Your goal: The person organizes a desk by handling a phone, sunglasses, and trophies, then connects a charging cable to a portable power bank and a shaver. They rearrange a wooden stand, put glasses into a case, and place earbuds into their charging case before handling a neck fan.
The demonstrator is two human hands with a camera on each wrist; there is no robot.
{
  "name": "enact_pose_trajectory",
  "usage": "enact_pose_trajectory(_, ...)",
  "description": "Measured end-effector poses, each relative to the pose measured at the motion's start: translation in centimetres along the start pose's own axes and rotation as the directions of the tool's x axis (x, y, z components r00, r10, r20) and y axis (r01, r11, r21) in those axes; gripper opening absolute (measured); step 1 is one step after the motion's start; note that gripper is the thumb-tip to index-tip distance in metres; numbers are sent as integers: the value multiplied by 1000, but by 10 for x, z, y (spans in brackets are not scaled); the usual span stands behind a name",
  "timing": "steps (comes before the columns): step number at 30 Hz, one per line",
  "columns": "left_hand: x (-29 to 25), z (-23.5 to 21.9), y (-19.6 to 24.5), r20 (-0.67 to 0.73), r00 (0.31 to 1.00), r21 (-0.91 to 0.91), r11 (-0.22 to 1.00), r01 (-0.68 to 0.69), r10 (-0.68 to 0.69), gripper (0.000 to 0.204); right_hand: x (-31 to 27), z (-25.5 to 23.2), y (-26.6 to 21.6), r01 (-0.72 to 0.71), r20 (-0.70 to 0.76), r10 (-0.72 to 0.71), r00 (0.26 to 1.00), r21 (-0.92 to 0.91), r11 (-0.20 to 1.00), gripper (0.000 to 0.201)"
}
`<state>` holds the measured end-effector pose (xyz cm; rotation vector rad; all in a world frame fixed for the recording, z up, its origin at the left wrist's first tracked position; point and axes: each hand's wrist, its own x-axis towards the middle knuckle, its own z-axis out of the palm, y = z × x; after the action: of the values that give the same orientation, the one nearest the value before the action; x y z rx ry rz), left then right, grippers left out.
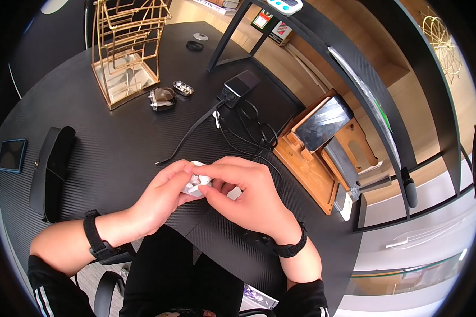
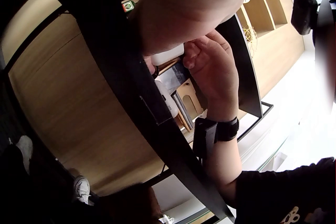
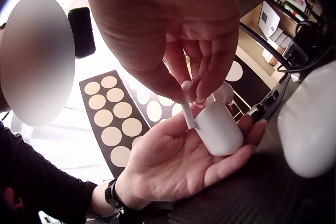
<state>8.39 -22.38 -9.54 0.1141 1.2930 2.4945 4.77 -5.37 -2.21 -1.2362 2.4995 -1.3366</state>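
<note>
A white earbud case [image 3: 220, 129] with its lid up lies in my left hand [image 1: 156, 203], which holds it over the near part of the desk. The left fingers curl round its base in the right wrist view. From above, my right hand [image 1: 251, 195] pinches a white earbud [image 3: 188, 109] between thumb and fingertips. The earbud's stem points down beside the case, right at its rim. Seen from the left wrist, the case is a white rounded shape partly behind the left hand.
On the black desk [image 1: 116, 142] stand a gold wire rack [image 1: 127, 58], a dark clear-shelled case [image 1: 162, 99], and a black adapter [image 1: 240, 84] with tangled cable. A long black case [image 1: 53, 174] lies left. At right, a wooden stand [image 1: 307, 174] holds a phone [image 1: 324, 124].
</note>
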Motion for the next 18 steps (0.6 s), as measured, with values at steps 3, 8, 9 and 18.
enact_pose_trajectory(3,0,0,0,8,1000,-12,1000,-7,7,34,-1,-1,-1,-23,-34,25,999,30,999,27)
enact_pose_trajectory(8,1,-2,-2,15,1000,-21,1000,-7,7,33,-1,-1,2,-61,-47,63,997,51,997,30)
enact_pose_trajectory(9,1,-3,-2,24,1000,-17,1000,-11,12,33,-1,0,2,-24,-38,24,999,8,1000,31)
enact_pose_trajectory(18,1,1,0,-23,1000,-34,999,-15,14,44,0,8,0,-26,-60,26,998,11,1000,34)
